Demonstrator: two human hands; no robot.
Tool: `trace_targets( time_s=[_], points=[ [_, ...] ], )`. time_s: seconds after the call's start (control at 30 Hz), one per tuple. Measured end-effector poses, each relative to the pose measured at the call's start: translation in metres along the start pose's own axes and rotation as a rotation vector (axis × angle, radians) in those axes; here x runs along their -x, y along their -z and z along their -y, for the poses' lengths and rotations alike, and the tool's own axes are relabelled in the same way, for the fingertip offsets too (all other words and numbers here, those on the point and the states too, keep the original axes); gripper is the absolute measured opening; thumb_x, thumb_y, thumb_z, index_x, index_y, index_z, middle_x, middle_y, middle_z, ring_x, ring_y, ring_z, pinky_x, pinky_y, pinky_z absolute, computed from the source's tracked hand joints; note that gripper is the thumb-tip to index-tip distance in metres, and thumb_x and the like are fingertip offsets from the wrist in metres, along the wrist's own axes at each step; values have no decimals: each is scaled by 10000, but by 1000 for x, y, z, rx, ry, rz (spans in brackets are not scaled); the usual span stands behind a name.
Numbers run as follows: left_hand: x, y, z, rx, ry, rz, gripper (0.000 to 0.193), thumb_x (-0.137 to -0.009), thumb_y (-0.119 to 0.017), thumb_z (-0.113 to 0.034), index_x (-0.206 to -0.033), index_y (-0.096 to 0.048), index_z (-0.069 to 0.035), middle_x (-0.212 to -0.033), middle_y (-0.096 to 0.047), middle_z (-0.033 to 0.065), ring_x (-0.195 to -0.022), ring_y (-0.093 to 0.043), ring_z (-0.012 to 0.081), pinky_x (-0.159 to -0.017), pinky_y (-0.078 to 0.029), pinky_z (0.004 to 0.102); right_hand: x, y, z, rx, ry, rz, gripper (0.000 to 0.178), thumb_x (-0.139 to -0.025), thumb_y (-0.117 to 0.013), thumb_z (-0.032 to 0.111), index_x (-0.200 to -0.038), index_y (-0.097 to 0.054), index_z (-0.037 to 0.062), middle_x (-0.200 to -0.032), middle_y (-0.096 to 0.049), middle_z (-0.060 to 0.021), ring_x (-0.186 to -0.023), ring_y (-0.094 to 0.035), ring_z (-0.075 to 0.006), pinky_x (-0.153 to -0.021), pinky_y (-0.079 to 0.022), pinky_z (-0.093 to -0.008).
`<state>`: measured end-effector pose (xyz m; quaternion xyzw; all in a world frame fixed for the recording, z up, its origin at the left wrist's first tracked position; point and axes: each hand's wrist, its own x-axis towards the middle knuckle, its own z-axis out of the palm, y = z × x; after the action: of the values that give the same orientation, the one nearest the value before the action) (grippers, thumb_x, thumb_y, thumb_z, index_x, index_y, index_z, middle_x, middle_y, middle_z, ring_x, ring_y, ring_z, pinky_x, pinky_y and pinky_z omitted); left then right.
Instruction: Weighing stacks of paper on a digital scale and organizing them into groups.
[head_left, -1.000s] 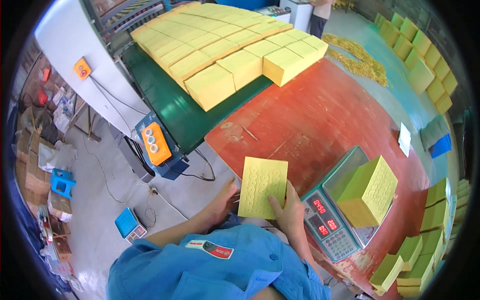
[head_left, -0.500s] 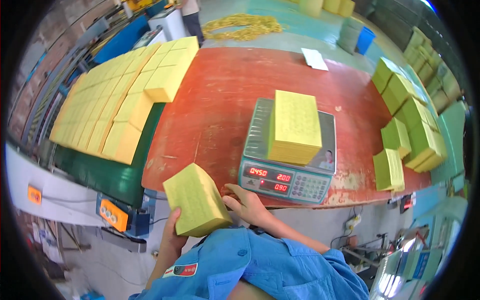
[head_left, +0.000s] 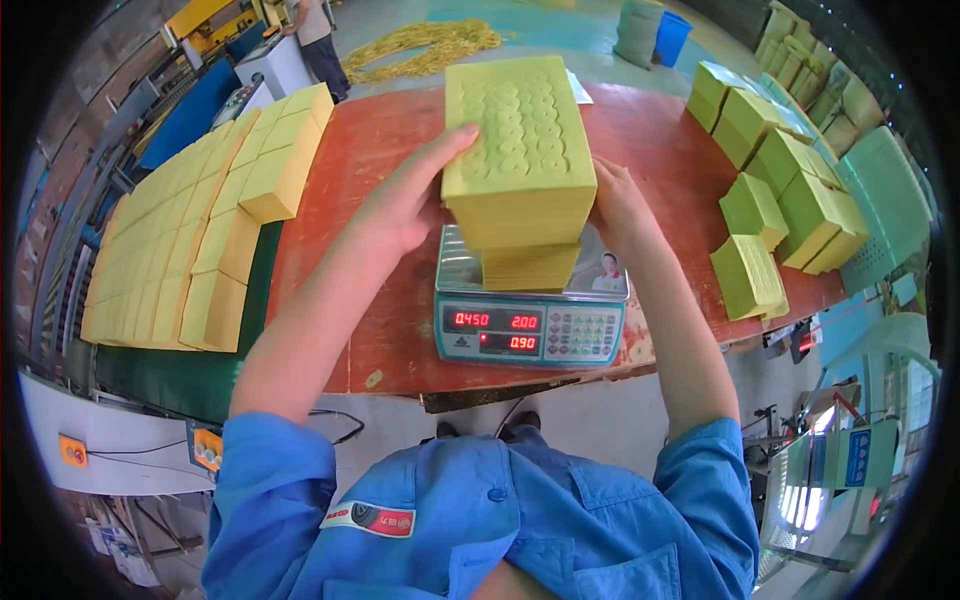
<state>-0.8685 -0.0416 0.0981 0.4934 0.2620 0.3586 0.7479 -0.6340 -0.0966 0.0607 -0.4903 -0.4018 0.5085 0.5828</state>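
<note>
A thick block of yellow paper (head_left: 515,130) with rows of curved marks pressed into its top is gripped between both my hands. My left hand (head_left: 408,195) holds its left side, thumb lying on the top. On the opposite side my right hand (head_left: 622,205) presses against it, fingers partly hidden. Directly beneath is a second yellow paper block (head_left: 530,268), standing on the digital scale (head_left: 465,348) with lit red figures. Whether the upper block touches the lower one I cannot tell.
The scale stands on a worn red table (head_left: 345,200). Rows of yellow paper blocks (head_left: 205,215) fill a green surface at the left. More paper blocks (head_left: 750,275) line the table's right side. A person (head_left: 318,50) stands beyond, near a blue bin (head_left: 672,38).
The block held low near my body has moved up and forward over the scale. My right hand, empty before, has joined the left on it. The view has shifted slightly.
</note>
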Motion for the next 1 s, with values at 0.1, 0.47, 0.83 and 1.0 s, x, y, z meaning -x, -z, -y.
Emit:
trace_targets(
  time_s=[0.1, 0.47, 0.83, 1.0],
  points=[
    [-25, -1, 8, -117, 116, -87, 772, -819, -686, -587, -1381, -511, -88, -1374, -515, 126, -1239, -481, 304, -1008, -387, 544, -17, 16, -13, -24, -55, -37, 401, -1003, -517, 362, -1185, -642, 27, -925, -659, -17, -727, -614, -88, -616, -495, -252],
    [-31, -6, 16, -274, 117, -191, 754, -800, -647, -667, -1303, -587, -108, -1300, -567, 98, -1189, -496, 271, -941, -426, 528, -23, 21, -23, 86, -31, -46, 365, -998, -507, 309, -1109, -676, 5, -891, -682, -42, -743, -629, -108, -651, -509, -275],
    [-28, -7, 23, -291, 96, -183, 705, -814, -634, -656, -1258, -621, -109, -1259, -606, 81, -1117, -543, 226, -893, -444, 465, -21, 29, -46, 166, 77, -99, 389, -989, -519, 332, -1013, -710, -6, -787, -645, -17, -696, -566, -97, -602, -446, -265],
    [-32, 2, 25, -276, 63, -212, 686, -819, -629, -653, -1243, -625, -114, -1183, -624, 67, -1056, -540, 213, -874, -424, 436, -22, 18, -36, 219, 80, -161, 389, -968, -536, 349, -992, -719, 7, -760, -625, -12, -674, -536, -101, -624, -433, -278]
  ],
)
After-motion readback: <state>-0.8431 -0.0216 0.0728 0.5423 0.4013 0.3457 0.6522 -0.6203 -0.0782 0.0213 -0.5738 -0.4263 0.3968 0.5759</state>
